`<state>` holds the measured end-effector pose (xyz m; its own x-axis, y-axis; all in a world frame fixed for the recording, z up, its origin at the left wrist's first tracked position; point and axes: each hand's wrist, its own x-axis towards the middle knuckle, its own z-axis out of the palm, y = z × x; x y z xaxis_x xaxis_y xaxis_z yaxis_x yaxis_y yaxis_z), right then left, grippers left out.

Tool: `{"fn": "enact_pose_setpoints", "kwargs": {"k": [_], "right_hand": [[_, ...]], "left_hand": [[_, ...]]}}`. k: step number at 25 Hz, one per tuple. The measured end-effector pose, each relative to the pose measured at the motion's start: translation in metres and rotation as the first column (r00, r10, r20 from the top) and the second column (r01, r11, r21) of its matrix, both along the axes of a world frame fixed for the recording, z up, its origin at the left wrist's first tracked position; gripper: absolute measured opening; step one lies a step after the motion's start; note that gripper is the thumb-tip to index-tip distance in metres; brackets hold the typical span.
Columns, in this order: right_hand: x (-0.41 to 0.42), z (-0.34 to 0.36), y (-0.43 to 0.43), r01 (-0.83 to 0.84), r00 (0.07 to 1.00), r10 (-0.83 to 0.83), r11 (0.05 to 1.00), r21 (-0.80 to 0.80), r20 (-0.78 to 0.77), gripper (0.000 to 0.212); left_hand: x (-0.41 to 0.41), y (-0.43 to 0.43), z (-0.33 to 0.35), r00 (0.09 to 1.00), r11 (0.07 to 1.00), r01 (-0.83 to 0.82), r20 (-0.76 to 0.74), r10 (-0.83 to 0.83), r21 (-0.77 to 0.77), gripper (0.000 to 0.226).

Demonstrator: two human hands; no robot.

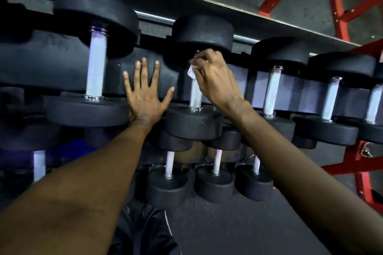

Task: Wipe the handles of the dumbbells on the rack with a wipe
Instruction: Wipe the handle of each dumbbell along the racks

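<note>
Black round-headed dumbbells with knurled silver handles lie in a row on a dark rack [51, 64]. My right hand [213, 76] is curled round the upper part of the middle dumbbell's handle [195, 97], holding a small white wipe [191, 73] against it; only a corner of the wipe shows. My left hand [145, 91] lies flat with fingers spread on the rack's dark cradle between the large left dumbbell [95, 72] and the middle one. It holds nothing.
More dumbbells sit to the right [273, 89] [331, 97] and on a lower shelf [169, 163] [216, 161] [256, 164]. A red steel frame [335, 2] stands at the right. Dark rubber floor [238, 223] lies below.
</note>
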<state>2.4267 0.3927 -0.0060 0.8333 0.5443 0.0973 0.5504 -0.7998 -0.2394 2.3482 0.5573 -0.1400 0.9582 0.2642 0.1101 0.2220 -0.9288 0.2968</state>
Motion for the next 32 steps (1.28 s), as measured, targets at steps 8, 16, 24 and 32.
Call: {"fn": "enact_pose_setpoints", "kwargs": {"k": [8, 16, 24, 32], "right_hand": [[-0.016, -0.014, 0.012, 0.591, 0.807, -0.498, 0.668, 0.452, -0.318, 0.008], [0.010, -0.016, 0.006, 0.894, 0.443, -0.082, 0.110, 0.434, -0.893, 0.014], [0.011, -0.018, 0.004, 0.980, 0.186, 0.283, 0.014, 0.198, -0.941, 0.044], [0.021, -0.017, -0.002, 0.921, 0.308, 0.030, 0.239, 0.306, -0.951, 0.023]], "left_hand": [[0.000, -0.001, -0.004, 1.000, 1.000, -0.004, 0.022, 0.004, -0.006, 0.080], [0.001, -0.002, -0.005, 0.999, 1.000, -0.009, 0.050, 0.010, -0.020, 0.079], [0.000, -0.004, -0.007, 0.998, 1.000, -0.018, 0.053, 0.018, 0.004, 0.079], [0.000, -0.005, -0.005, 0.998, 1.000, -0.026, 0.050, 0.025, 0.015, 0.078]]}}
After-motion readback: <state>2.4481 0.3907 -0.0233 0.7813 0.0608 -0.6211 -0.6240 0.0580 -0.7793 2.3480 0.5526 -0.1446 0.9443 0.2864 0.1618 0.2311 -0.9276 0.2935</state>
